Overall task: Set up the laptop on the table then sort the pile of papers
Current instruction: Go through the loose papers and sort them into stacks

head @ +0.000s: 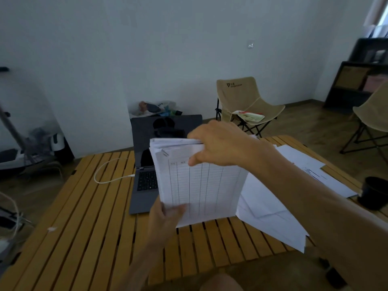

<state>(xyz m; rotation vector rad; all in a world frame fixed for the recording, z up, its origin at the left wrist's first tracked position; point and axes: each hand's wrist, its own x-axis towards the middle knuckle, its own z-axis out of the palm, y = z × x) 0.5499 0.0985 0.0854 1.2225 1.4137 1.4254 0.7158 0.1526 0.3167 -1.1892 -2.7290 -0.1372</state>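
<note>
A stack of papers [201,185] with a printed table on the top sheet stands nearly upright above the slatted wooden table [88,223]. My left hand [165,215] grips its lower left corner. My right hand [220,143] pinches the stack's top edge. Behind the stack an open grey laptop [144,183] sits on the table, its screen dark, with a white cable [105,173] plugged into its left side. More loose white sheets [270,213] lie on the table to the right.
A black cup [375,192] stands at the table's right edge. Two beige folding chairs [247,101] stand beyond the table. A dark shelf unit [357,80] is at the far right, and a white kettle [57,141] and clutter at the left.
</note>
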